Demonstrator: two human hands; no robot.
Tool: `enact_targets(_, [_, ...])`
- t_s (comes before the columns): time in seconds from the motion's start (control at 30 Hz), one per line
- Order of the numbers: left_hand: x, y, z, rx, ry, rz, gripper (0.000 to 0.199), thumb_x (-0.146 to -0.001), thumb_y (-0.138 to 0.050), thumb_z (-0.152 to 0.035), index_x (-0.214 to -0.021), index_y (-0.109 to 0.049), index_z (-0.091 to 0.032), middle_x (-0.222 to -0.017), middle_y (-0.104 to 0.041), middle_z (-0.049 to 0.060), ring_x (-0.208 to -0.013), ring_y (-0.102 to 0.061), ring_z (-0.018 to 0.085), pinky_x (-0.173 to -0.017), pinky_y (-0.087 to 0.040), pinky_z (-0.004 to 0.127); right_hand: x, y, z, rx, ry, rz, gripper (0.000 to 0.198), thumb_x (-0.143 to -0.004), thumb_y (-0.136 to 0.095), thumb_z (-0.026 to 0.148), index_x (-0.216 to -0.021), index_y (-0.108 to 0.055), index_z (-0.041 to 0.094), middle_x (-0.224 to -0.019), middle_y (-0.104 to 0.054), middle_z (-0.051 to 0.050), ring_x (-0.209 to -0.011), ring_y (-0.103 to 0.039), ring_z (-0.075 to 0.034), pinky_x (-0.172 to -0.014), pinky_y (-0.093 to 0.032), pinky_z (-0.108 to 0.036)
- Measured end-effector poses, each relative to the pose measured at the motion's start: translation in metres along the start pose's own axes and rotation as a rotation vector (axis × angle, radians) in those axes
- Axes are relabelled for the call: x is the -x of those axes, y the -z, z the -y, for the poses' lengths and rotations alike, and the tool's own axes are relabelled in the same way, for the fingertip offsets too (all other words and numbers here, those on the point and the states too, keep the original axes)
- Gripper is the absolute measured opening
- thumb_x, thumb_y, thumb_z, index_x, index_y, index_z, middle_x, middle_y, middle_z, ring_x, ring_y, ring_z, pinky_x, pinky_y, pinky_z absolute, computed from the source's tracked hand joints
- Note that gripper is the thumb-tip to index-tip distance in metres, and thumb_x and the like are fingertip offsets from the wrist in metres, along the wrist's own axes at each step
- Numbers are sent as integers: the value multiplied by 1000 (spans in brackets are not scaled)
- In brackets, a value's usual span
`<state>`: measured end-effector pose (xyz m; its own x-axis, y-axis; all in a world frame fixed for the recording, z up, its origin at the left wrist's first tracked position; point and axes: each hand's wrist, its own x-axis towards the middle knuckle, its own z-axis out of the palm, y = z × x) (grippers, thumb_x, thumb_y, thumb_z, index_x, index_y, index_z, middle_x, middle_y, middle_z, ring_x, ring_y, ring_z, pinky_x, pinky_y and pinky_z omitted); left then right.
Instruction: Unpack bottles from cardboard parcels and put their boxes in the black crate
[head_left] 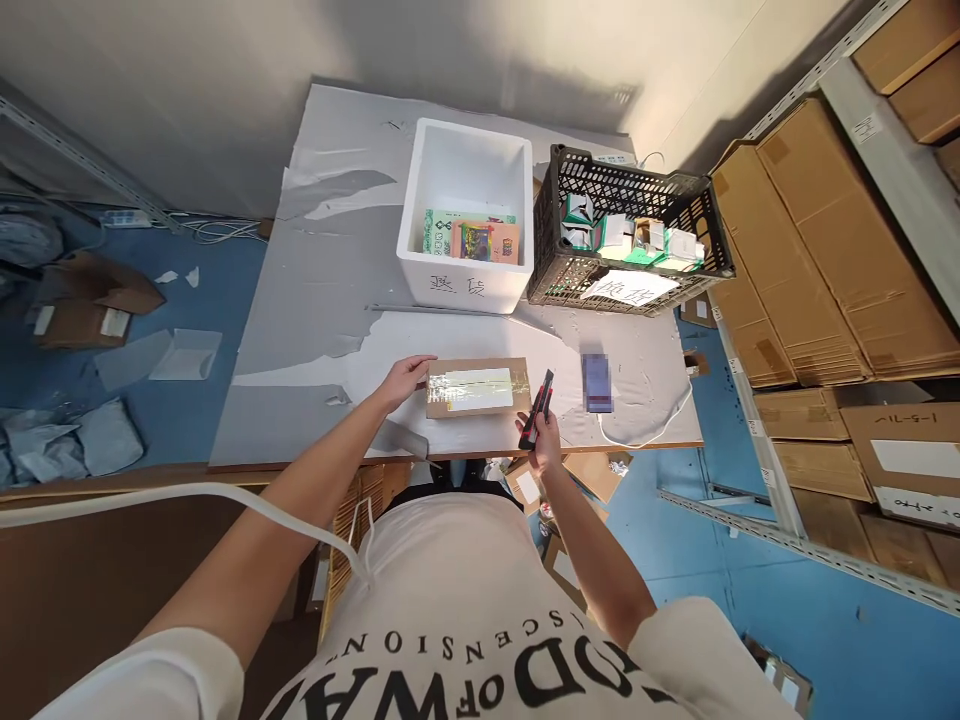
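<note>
A small cardboard box [478, 388] with clear tape and a white label lies near the front edge of the table. My left hand [405, 382] grips its left end, with the fingertips at the far corner. Beside the right end of the box, my right hand [546, 438] is closed around a black and red utility knife [537, 408], whose tip points away from me. Whether a blade sticks out is too small to tell. A phone [598, 383] with a lit, blurred screen lies to the right of the knife, a white cable at its lower end.
Behind the box stand a white foam box [466, 285] with colourful packets inside and a black plastic crate [559, 270] of small cartons. The grey-covered table [315, 300] ends just in front of me. Shelves of large cartons [847, 240] rise on the right.
</note>
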<state>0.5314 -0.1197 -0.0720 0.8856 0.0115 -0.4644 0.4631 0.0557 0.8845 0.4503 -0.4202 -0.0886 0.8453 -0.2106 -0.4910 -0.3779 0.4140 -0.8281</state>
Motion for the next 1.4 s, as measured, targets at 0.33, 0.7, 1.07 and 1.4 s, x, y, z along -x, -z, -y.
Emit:
enact_targets(0.33, [92,-19,55,20,16,-147,69,-54,-77,-62,-104,-72,-14,-107,-72,11,-102,-65,29,-96,-50,48,-107,-65,61,193,35,324,35,-79,-61,45,-102,-45,24,-72,-53,6,-58,-54,-9,-57,-48,-23])
enact_targets(0.7, [112,-35,70,40,58,-163,66,-53,-79,-57,-101,-72,-12,-109,-71,14,-105,-65,30,-101,-47,46,-115,-90,45,240,53,323,33,-78,-62,43,-101,-47,24,-82,-61,3,-64,-55,-10,-56,-47,-22])
enact_targets(1.07, [-13,-18,-3,-315,-239,-98,61,-76,-63,-46,-129,-56,-15,-135,-55,14,-123,-53,26,-106,-40,42,10,-8,8,72,-72,138,39,-79,-65,45,-107,-55,20,-92,-68,-4,-56,-58,-8,-50,-49,-22])
enact_targets(1.4, [-84,-33,-11,-275,-216,102,45,-72,-66,-42,-109,-67,-17,-108,-68,9,-100,-61,23,-92,-45,38,66,-16,-38,-62,-217,72,38,-89,-58,43,-124,-50,29,-117,-62,-4,-99,-63,-20,-74,-56,-37])
